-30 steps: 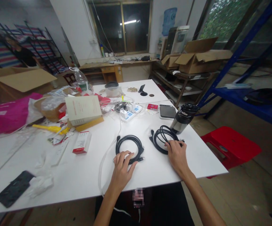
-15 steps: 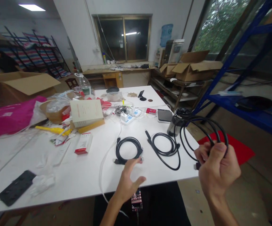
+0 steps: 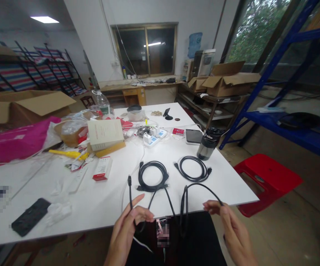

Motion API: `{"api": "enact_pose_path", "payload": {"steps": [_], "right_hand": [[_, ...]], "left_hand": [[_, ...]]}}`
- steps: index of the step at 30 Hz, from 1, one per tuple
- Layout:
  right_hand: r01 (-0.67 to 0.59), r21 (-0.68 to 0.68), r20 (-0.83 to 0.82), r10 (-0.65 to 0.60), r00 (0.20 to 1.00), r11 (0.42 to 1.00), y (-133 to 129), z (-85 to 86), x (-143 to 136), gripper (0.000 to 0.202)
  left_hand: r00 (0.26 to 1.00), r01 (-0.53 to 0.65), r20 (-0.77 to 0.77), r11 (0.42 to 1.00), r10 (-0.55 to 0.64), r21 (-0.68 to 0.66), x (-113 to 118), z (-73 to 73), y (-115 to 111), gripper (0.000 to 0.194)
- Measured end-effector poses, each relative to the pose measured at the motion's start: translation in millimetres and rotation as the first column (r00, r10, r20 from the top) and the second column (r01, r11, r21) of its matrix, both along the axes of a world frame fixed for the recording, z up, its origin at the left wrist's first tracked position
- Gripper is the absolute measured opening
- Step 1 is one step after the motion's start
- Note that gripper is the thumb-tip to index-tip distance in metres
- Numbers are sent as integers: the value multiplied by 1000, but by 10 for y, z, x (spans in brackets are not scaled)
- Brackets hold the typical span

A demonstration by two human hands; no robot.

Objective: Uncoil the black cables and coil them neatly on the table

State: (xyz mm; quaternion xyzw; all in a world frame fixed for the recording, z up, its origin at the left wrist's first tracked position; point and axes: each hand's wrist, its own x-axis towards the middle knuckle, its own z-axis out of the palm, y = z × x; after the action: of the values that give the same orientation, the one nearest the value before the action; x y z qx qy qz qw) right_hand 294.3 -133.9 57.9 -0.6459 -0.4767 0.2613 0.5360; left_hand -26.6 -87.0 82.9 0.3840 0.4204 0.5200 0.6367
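Cable (image 3: 186, 203), black and loosely looped, strung between my two hands at the near edge of the white table (image 3: 226, 184). Left hand (image 3: 122, 232) pinches it a short way below one plug (image 3: 129, 180): thumb and fingers nearly closed, forefinger stretched out past the grip. Gripping below the end leaves the plug standing up, uncovered. Right hand (image 3: 236, 232) has another stretch between thumb and forefinger, the rest of the fingers loosely curled. Light pinch both sides; a thin, springy cord likely asks for no more. Slack hangs in loops over my lap (image 3: 201, 240), since nothing pulls the length tight. One bend rises in front of the left coil (image 3: 140, 177); touching or apart, I cannot tell. Where the other end lies, I cannot tell either.

Ahead on the table: that left coil and the right coil (image 3: 194, 179), flat, side by side, apart. Wound in rings, I judge, against tangling. Tumbler (image 3: 206, 146) upright just behind the right coil. Power strip (image 3: 155, 138) farther back, white chargers plugged in, perhaps set mid-table for cords to reach.
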Motion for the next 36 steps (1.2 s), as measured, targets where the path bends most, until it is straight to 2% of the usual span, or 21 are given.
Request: {"api": "enact_pose_path", "payload": {"steps": [3, 6, 9, 12, 16, 18, 21, 24, 27, 29, 32, 33, 35, 36], "right_hand": [[209, -58, -119, -215, 969, 976, -143, -174, 506, 61], [396, -82, -229, -404, 886, 915, -277, -206, 881, 54], [508, 11, -340, -474, 812, 861, -317, -104, 1009, 36], [500, 106, -379, -430, 819, 859, -263, 41, 949, 28], [432, 118, -394, -358, 847, 894, -145, 130, 755, 31], [402, 106, -413, -328, 850, 909, -94, 94, 627, 36], [303, 80, -415, -244, 877, 950, -46, -27, 363, 43], [107, 35, -368, -87, 926, 994, -49, -108, -4, 45], [-133, 2, -283, 128, 950, 991, -83, -50, -424, 42], [-284, 31, -193, 285, 939, 958, -93, 56, -678, 39], [-476, 195, 69, 472, 879, 857, -59, 238, -949, 33], [-509, 253, 181, 477, 860, 823, -38, 294, -1005, 31], [-528, 347, 395, 390, 832, 775, 8, 400, -1075, 26], [-529, 368, 484, 328, 811, 765, 30, 451, -1092, 23]], "left_hand": [[972, -206, -122, 978, 200, -40, -477, 15, -15, 60], [916, -376, -151, 927, 372, 3, -812, 51, -29, 55], [872, -480, -108, 877, 478, 7, -917, 126, -40, 66], [843, -535, -57, 845, 535, 21, -834, 211, -35, 70], [840, -542, 49, 840, 540, 19, -583, 222, -4, 61], [841, -534, 92, 845, 533, -16, -424, 157, 7, 59], [864, -478, 127, 873, 487, -99, -153, -14, -8, 58], [900, -371, 171, 911, 401, -180, 140, -201, -57, 58], [917, -231, 265, 940, 296, -252, 417, -287, -111, 58], [909, -137, 341, 946, 238, -293, 563, -240, -131, 57], [897, -29, 412, 951, 160, -306, 698, -13, -133, 47], [892, -13, 429, 958, 141, -288, 719, 92, -129, 39], [874, 3, 473, 972, 111, -234, 737, 316, -118, 26], [861, 14, 498, 976, 99, -216, 738, 424, -111, 30]]}}
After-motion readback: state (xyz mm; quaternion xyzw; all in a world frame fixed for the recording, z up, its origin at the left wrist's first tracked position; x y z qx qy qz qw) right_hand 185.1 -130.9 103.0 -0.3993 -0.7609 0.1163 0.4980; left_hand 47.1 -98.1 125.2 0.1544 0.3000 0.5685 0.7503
